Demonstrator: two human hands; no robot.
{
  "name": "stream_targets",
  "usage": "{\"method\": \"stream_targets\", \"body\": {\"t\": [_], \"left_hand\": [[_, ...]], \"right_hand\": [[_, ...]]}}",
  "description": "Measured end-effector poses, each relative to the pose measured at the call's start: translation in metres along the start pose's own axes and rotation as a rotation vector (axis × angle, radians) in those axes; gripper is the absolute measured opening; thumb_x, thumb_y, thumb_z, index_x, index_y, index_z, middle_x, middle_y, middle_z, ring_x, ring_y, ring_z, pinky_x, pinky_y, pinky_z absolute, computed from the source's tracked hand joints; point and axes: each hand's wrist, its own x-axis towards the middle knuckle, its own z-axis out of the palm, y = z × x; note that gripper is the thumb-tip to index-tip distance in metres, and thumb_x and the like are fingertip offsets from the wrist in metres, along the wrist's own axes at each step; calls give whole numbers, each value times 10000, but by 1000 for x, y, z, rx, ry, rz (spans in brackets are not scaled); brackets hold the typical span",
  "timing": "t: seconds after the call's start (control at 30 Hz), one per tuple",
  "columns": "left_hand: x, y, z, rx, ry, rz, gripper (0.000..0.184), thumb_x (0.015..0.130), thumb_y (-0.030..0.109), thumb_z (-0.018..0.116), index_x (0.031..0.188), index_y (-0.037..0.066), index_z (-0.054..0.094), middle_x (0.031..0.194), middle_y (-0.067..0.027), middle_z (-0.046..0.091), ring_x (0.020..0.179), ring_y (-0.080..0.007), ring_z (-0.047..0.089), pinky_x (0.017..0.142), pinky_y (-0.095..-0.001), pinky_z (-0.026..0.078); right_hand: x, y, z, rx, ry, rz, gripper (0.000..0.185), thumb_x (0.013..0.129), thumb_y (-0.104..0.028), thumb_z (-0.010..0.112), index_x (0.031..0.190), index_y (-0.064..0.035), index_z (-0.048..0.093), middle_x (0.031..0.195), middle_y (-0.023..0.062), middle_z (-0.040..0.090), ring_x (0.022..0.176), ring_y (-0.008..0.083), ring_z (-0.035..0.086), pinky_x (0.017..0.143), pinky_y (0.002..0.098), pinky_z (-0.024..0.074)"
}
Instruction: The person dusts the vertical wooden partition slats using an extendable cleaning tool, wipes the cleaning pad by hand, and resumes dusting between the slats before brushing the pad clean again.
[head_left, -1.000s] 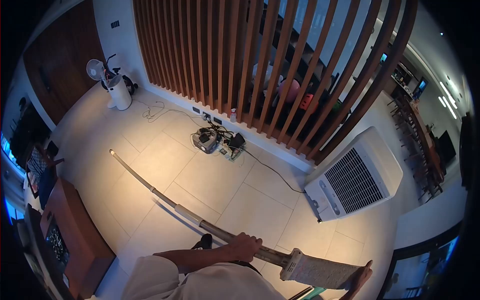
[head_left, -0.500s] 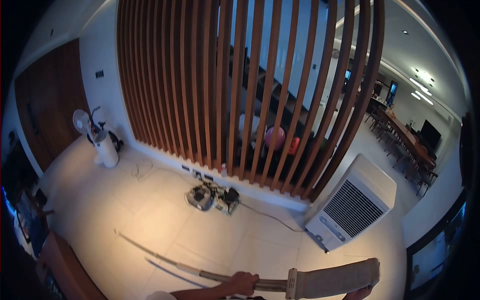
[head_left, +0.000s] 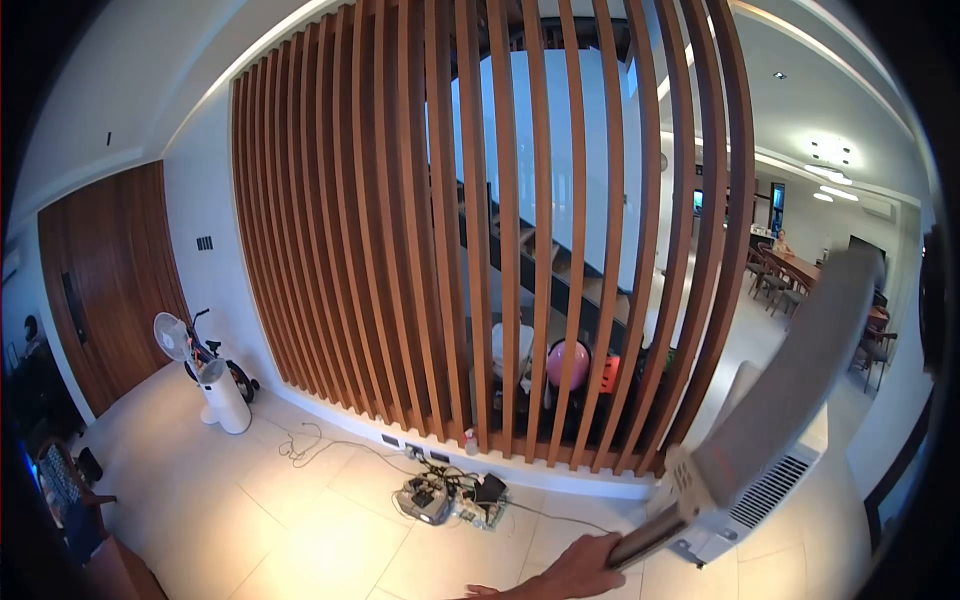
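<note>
In the head view, the long tool's broad end has swung up from low across the floor, now overlapping the white cooler — the left hand closed round its pole, the right hand gone from that end, its grip unclear.

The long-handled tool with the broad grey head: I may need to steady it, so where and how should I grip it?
Probably best on the narrow handle, between the left hand and the grey head, fingers wrapped round it. Come from the near side, since the air cooler stands behind. The head looks too wide to close a hand around.
</note>
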Motion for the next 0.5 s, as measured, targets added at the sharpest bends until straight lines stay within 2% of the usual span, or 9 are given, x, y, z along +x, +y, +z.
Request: {"method": "stream_targets", "body": {"t": [0.1, 0.17, 0.23, 0.27, 0.3, 0.33, 0.37, 0.47, 0.5], "left_hand": [[50, 25, -67, -226, 127, 23, 466, 643, 177, 684, 1057, -4, 570, 788, -100, 629, 749, -255, 636, 701, -404, 501], [73, 65, -128, -400, 75, -212, 534, 649, 187, 746, 1107, -16, 563, 806, -66, 603, 756, -209, 599, 733, -366, 487], [108, 46, -165, -153, 199, 34, 638, 766, 203, 701, 1310, -7, 443, 972, -170, 658, 821, -245, 637, 737, -366, 492], [112, 48, -184, -39, 333, 187, 720, 781, 242, 709, 1373, 14, 369, 1112, -187, 603, 956, -251, 599, 810, -379, 467], [106, 46, -199, -64, 415, 232, 807, 769, 300, 729, 1412, 31, 324, 1228, -196, 532, 1094, -266, 515, 890, -396, 423], [101, 45, -214, -84, 498, 278, 894, 757, 358, 749, 1452, 48, 280, 1344, -205, 460, 1231, -281, 431, 970, -413, 379], [89, 39, -223, -246, 524, 212, 984, 717, 434, 782, 1467, 62, 265, 1436, -205, 371, 1372, -306, 300, 1057, -435, 316], [42, -86, -216, -114, 572, 15, 927, 811, 330, 709, 1476, 7, 149, 1428, -218, 358, 1358, -306, 299, 1071, -434, 264], [27, -150, -190, -1, 701, -4, 652, 879, 341, 633, 1341, -41, 376, 1195, -238, 552, 1151, -295, 549, 928, -418, 454]], "right_hand": [[58, -4, 2, 9, -121, -110, 339, 859, -265, 712, 1090, -44, 601, 952, 74, 639, 819, 168, 585, 661, 322, 478], [115, -50, 4, -20, -188, -191, 315, 858, -236, 714, 1078, -42, 598, 892, 50, 644, 755, 135, 583, 615, 297, 468], [167, -84, 10, -83, -143, -314, 279, 847, -179, 726, 1041, -27, 597, 753, 3, 655, 579, 63, 560, 496, 232, 431], [195, -82, 0, -223, -179, -307, 307, 889, -268, 667, 1052, -19, 591, 813, 69, 672, 671, 154, 618, 587, 338, 494], [225, -96, -5, -411, -123, -308, 208, 906, -217, 611, 870, -13, 600, 746, 81, 674, 719, 158, 653, 669, 310, 528], [248, -133, 7, -328, -66, -274, 111, 839, -79, 649, 789, -6, 583, 600, 47, 629, 566, 130, 610, 559, 270, 501], [276, -148, 5, -393, -83, -331, 148, 836, -93, 690, 814, 5, 581, 611, 46, 621, 541, 95, 606, 490, 267, 490], [339, -188, 25, -138, -135, -311, 172, 873, -125, 659, 810, -1, 558, 572, 51, 589, 505, 104, 589, 462, 261, 480], [359, -197, 31, -78, -176, -305, 175, 884, -129, 648, 809, -9, 545, 571, 51, 580, 487, 103, 578, 442, 260, 471]]}}
